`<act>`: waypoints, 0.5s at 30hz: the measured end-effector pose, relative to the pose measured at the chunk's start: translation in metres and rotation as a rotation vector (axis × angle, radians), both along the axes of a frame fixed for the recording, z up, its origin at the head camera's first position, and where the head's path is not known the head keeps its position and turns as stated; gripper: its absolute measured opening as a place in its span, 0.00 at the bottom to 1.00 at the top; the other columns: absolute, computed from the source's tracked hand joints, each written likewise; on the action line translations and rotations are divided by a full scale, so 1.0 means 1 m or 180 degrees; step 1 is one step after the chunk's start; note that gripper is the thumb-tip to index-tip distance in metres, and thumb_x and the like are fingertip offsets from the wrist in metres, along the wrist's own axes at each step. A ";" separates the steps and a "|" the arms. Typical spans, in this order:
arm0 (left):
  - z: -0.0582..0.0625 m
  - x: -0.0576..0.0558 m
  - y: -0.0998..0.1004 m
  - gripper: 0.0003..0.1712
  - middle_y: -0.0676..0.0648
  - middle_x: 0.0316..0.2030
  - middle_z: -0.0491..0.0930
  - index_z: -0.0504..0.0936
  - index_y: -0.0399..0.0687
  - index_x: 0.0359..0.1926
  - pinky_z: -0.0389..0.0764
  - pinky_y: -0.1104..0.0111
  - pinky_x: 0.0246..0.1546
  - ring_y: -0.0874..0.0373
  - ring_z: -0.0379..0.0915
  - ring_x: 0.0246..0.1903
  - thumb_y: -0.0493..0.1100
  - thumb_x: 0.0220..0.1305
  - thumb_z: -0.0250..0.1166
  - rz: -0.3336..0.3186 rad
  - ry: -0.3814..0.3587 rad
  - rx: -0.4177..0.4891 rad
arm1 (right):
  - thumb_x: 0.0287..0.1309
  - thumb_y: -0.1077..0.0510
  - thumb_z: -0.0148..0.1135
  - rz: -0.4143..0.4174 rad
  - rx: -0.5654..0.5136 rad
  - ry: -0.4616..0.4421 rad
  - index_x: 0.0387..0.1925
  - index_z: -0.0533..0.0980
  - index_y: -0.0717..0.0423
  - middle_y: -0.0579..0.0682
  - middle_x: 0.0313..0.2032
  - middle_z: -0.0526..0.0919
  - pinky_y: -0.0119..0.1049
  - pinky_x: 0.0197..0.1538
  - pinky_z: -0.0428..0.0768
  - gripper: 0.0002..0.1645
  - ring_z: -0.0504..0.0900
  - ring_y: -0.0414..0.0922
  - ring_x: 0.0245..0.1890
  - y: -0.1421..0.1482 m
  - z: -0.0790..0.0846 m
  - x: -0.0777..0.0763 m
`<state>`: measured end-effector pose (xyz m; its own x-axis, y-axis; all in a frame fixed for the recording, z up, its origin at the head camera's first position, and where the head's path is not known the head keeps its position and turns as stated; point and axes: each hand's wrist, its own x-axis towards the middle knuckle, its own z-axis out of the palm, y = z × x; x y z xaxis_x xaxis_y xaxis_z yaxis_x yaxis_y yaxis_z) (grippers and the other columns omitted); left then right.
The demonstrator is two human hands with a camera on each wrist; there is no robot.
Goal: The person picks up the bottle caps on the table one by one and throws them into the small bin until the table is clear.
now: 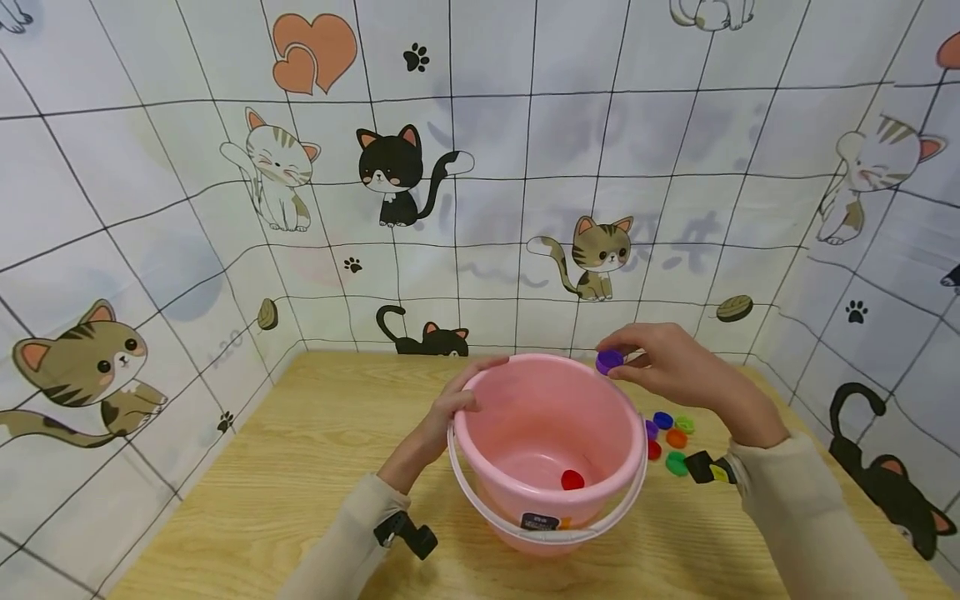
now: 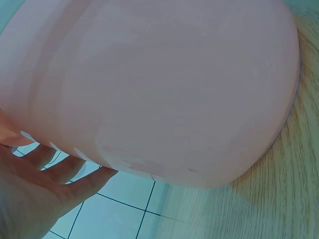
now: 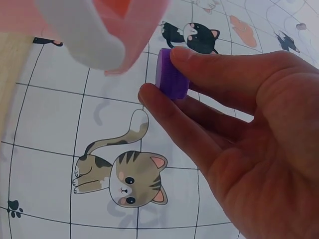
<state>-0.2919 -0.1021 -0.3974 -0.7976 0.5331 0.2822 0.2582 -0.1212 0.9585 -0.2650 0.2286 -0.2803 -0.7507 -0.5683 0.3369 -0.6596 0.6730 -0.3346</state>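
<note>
A pink bucket [image 1: 555, 500] with a white handle stands on the wooden table. At its left rim my left hand [image 1: 450, 412] grips the edge, the thumb over the rim; the left wrist view shows this hand [image 2: 45, 184] against the bucket's wall [image 2: 174, 89]. Between thumb and fingers my right hand [image 1: 667, 367] pinches a purple bottle cap [image 1: 609, 361], just beyond the bucket's far right rim. That cap [image 3: 172, 74] is tilted on its side in the right wrist view. Inside the bucket lies a red bottle cap [image 1: 572, 480].
Right of the bucket, several loose caps lie on the table [image 1: 330, 433], among them a blue cap [image 1: 663, 420], an orange cap [image 1: 677, 438] and a green cap [image 1: 677, 463]. A cat-printed, grid-lined sheet [image 1: 495, 208] surrounds the table at the back and sides.
</note>
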 end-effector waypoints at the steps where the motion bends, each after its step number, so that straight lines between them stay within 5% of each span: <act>1: 0.000 0.000 0.000 0.46 0.36 0.70 0.66 0.63 0.53 0.77 0.85 0.62 0.43 0.42 0.75 0.55 0.39 0.52 0.49 -0.0002 0.0007 0.0000 | 0.59 0.64 0.71 0.0003 0.0013 -0.0043 0.53 0.83 0.62 0.54 0.47 0.89 0.40 0.45 0.88 0.19 0.88 0.51 0.47 -0.002 0.001 -0.001; 15: 0.001 0.001 -0.002 0.46 0.35 0.71 0.65 0.62 0.53 0.78 0.86 0.56 0.47 0.37 0.73 0.57 0.39 0.53 0.48 -0.0090 0.0006 0.0053 | 0.59 0.64 0.72 0.0081 0.0115 -0.0111 0.53 0.83 0.60 0.53 0.46 0.89 0.41 0.45 0.89 0.19 0.89 0.49 0.45 -0.022 0.009 -0.012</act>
<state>-0.2908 -0.1037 -0.3966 -0.7818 0.5506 0.2928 0.2563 -0.1443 0.9558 -0.2767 0.2066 -0.2715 -0.7468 -0.5986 0.2897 -0.6650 0.6683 -0.3333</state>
